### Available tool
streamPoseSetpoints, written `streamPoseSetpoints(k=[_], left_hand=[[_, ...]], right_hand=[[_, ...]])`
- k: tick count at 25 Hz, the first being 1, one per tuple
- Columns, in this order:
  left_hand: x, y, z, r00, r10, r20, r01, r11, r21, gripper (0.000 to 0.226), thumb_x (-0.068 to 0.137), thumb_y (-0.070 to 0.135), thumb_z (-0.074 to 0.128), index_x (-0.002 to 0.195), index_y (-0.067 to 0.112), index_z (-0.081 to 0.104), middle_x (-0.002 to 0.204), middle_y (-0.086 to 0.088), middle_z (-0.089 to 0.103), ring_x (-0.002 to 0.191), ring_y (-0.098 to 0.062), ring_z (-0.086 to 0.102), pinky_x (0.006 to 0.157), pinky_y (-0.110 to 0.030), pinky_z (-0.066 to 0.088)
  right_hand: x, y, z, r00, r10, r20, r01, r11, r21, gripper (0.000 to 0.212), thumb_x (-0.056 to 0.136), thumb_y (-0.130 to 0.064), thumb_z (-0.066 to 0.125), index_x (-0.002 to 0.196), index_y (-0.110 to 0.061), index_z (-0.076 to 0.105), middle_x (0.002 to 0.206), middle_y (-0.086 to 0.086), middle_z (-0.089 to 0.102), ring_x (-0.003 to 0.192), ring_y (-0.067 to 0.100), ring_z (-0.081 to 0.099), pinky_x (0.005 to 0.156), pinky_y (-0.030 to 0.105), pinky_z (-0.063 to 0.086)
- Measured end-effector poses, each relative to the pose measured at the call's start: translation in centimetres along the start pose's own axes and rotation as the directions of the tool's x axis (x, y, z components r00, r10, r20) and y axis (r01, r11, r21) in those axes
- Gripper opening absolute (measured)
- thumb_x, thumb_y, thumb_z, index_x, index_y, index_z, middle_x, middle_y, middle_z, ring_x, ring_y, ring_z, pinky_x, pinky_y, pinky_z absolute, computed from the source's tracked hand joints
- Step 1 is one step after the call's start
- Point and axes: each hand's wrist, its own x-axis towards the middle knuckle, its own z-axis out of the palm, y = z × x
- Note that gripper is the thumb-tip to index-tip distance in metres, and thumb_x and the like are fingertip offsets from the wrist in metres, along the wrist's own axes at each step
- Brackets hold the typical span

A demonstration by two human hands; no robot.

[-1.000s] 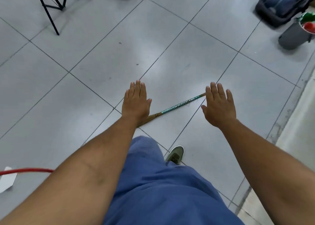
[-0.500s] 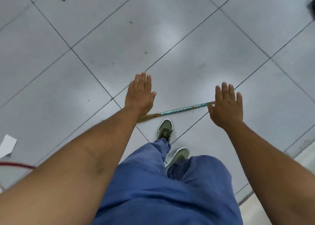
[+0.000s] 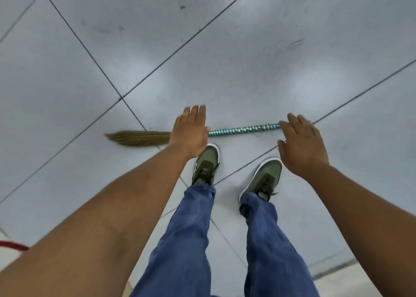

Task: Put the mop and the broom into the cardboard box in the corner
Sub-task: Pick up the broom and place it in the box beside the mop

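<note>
The broom (image 3: 243,130) lies flat on the grey tiled floor just ahead of my feet. Its teal-and-silver wrapped handle points right and its straw bristles (image 3: 139,138) fan out to the left. My left hand (image 3: 190,131) hovers palm down over the join of handle and bristles, fingers stretched out and holding nothing. My right hand (image 3: 300,143) is spread over the handle's right end, also holding nothing. The mop and the cardboard box are out of view.
My two green shoes (image 3: 206,164) stand right behind the broom. A red curved object (image 3: 13,246) shows at the lower left edge. A pale raised strip (image 3: 351,281) runs along the lower right corner. Grey floor tiles (image 3: 225,49) stretch ahead.
The view has tilted further down and I have stepped closer; both feet now stand behind the broom. The bristles have come into view. Both hands stay outstretched above the broom.
</note>
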Motion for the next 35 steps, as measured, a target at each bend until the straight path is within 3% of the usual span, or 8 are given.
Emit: streamPoseSetpoints(k=[5,9,12,15,18,22,30,35], left_hand=[[11.3,-1.5,12.4,0.988,-0.009,0.152,-0.002,0.998,0.071,0.058,0.101,0.028,0.036,0.15,0.007,0.015,0.158,-0.013,0.024,0.145,-0.031,0.02,0.116,-0.042,0.022],[17.4,-2.5,20.6,0.979,0.085,0.183,-0.123,0.971,0.205,0.042,0.091,0.018,0.053,0.131,0.01,0.043,0.126,-0.013,0.056,0.115,-0.032,0.051,0.099,-0.04,0.038],[19.8,-3.4,24.6,0.982,0.121,0.147,-0.168,0.914,0.369,0.042,0.086,0.005,0.056,0.126,0.004,0.045,0.118,-0.019,0.056,0.106,-0.035,0.054,0.095,-0.043,0.042],[19.8,-3.7,24.4,0.981,0.149,0.124,-0.185,0.908,0.376,0.035,0.086,0.002,0.053,0.121,0.0,0.048,0.115,-0.02,0.053,0.101,-0.036,0.054,0.083,-0.044,0.047],[18.3,-3.7,20.9,0.988,0.137,0.068,-0.151,0.949,0.276,0.03,0.086,0.004,0.049,0.116,0.001,0.051,0.111,-0.02,0.052,0.091,-0.035,0.054,0.068,-0.042,0.045],[14.2,-3.4,13.1,0.966,0.254,0.045,-0.256,0.928,0.27,0.027,0.088,0.006,0.046,0.114,0.002,0.053,0.107,-0.018,0.055,0.089,-0.033,0.054,0.066,-0.039,0.038],[-2.1,1.5,-11.0,0.957,0.285,-0.059,-0.242,0.892,0.382,0.033,0.095,0.038,0.044,0.111,0.01,0.052,0.108,-0.013,0.062,0.091,-0.032,0.059,0.072,-0.039,0.041],[-12.7,6.0,-22.7,0.917,0.347,-0.199,-0.234,0.869,0.436,0.033,0.093,0.039,0.048,0.106,0.01,0.053,0.104,-0.014,0.064,0.09,-0.036,0.061,0.074,-0.042,0.041]], right_hand=[[10.2,4.8,12.9,0.973,-0.132,0.19,0.137,0.99,-0.015,0.053,0.094,-0.021,0.051,0.145,-0.013,0.036,0.156,0.01,0.03,0.145,0.03,0.021,0.116,0.047,0.022],[15.3,7.4,21.2,0.954,-0.076,0.289,0.126,0.979,-0.16,0.055,0.092,-0.015,0.051,0.145,-0.017,0.034,0.154,0.009,0.031,0.143,0.03,0.023,0.116,0.048,0.02],[17.8,8.0,24.2,0.966,-0.072,0.249,0.134,0.961,-0.243,0.044,0.086,-0.008,0.055,0.129,-0.016,0.05,0.125,0.014,0.053,0.114,0.035,0.049,0.097,0.048,0.038],[19.0,7.7,23.4,0.965,-0.062,0.256,0.124,0.964,-0.235,0.033,0.086,-0.01,0.055,0.119,-0.015,0.052,0.113,0.013,0.052,0.099,0.032,0.051,0.079,0.043,0.044],[18.2,6.2,19.4,0.97,-0.042,0.241,0.1,0.968,-0.231,0.026,0.086,-0.016,0.057,0.111,-0.014,0.048,0.105,0.011,0.052,0.08,0.028,0.052,0.067,0.039,0.042],[14.1,3.9,11.4,0.979,0.008,0.203,0.048,0.961,-0.271,0.012,0.087,-0.02,0.054,0.098,-0.016,0.052,0.084,0.005,0.056,0.06,0.027,0.048,0.056,0.033,0.037],[-1.5,-2.6,-12.5,0.995,0.082,0.058,-0.067,0.973,-0.222,0.007,0.087,-0.021,0.051,0.088,-0.017,0.058,0.066,0.001,0.052,0.059,0.029,0.054,0.058,0.032,0.042],[-10.4,-4.2,-24.2,0.984,0.095,-0.15,-0.122,0.976,-0.183,0.009,0.085,-0.019,0.053,0.087,-0.014,0.06,0.079,0.013,0.065,0.072,0.037,0.063,0.064,0.035,0.041]])
